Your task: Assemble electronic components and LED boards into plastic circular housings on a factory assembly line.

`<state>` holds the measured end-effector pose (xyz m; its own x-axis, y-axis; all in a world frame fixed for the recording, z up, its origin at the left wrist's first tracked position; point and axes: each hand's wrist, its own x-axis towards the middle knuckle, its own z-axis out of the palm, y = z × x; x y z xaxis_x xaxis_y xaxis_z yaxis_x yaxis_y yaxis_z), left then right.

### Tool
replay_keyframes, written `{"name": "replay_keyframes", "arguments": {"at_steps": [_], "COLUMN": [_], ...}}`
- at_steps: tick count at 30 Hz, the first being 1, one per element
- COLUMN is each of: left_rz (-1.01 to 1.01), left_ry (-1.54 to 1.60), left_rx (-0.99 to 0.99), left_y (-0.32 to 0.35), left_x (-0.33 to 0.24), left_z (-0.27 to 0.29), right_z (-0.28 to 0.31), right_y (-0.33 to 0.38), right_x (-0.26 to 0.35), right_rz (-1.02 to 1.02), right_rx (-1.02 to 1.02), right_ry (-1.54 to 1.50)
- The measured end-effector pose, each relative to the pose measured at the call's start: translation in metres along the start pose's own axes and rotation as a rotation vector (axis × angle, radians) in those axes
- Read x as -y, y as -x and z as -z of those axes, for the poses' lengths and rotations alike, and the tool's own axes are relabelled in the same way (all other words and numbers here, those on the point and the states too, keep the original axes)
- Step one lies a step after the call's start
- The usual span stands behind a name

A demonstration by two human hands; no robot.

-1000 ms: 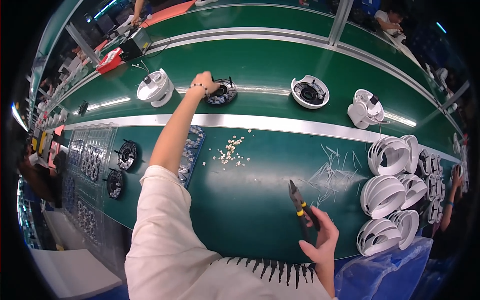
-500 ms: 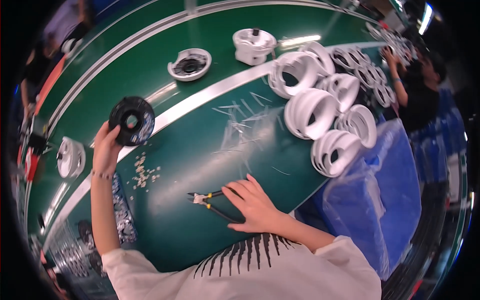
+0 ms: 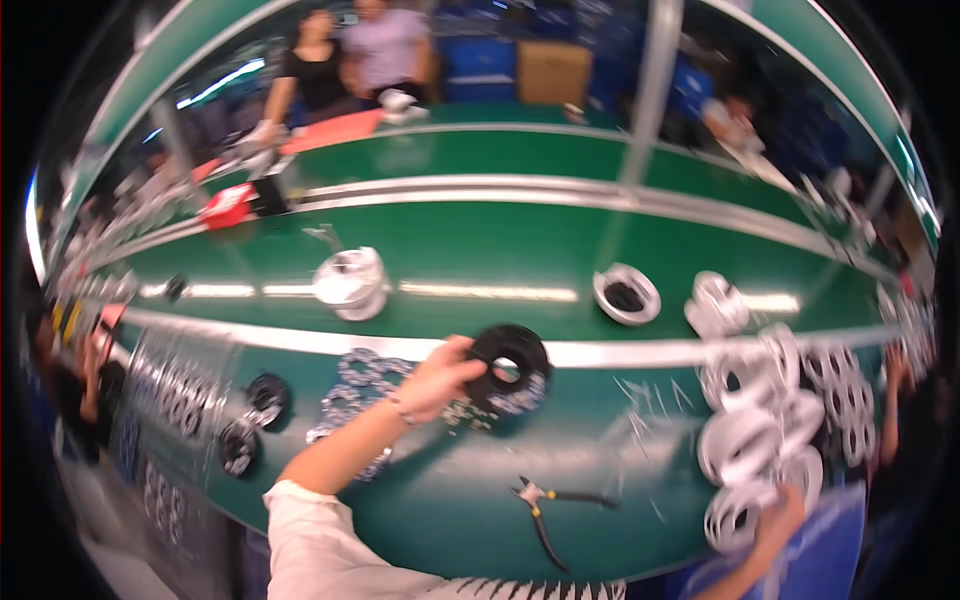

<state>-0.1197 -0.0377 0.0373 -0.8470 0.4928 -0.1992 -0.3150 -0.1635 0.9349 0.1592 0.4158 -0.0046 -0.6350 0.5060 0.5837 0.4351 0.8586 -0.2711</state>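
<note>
My left hand (image 3: pixel 440 378) grips a black ring-shaped part (image 3: pixel 512 360) by its left edge, holding it above the bench; a round hole runs through its middle. At the lower right, my right hand (image 3: pixel 783 522) is at the stacked white plastic rings (image 3: pixel 738 445), beside the nearest one. Motion blur hides whether its fingers have closed on a ring. A pair of diagonal cutters (image 3: pixel 535 495) with black handles lies spread on the green bench (image 3: pixel 450 530), apart from both hands. Small pale pieces (image 3: pixel 465 415) lie below the black part.
Clear thin strips (image 3: pixel 645 425) are scattered left of the white rings. Several patterned ring parts (image 3: pixel 365 375) and dark round parts (image 3: pixel 265 398) sit to the left. Beyond a pale rail, a green conveyor (image 3: pixel 480 250) carries white housings (image 3: pixel 350 283). Co-workers stand across and at both sides.
The view has swung toward the left. My right hand has let go of the cutters, now lying on the bench, and moved to the white rings. My left hand still holds the black part.
</note>
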Motion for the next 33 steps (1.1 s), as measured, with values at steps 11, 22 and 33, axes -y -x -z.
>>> {"name": "replay_keyframes", "arguments": {"at_steps": [11,22,33], "left_rz": [-0.405,-0.751,-0.785], "left_ry": [0.299,0.316,0.322], "left_rx": [-0.252,-0.291,-0.295], "left_y": [0.043,0.036,0.039], "left_x": [0.007,0.002,0.000], "left_z": [0.017,-0.018,-0.031], "right_z": [0.061,-0.070,-0.020], "right_y": [-0.034,0.036,0.047], "right_x": [0.141,0.219,0.254], "right_rz": [0.016,0.401,0.623], "right_rx": [-0.057,0.607,0.978], "right_ry": [-0.425,-0.314,-0.383]}}
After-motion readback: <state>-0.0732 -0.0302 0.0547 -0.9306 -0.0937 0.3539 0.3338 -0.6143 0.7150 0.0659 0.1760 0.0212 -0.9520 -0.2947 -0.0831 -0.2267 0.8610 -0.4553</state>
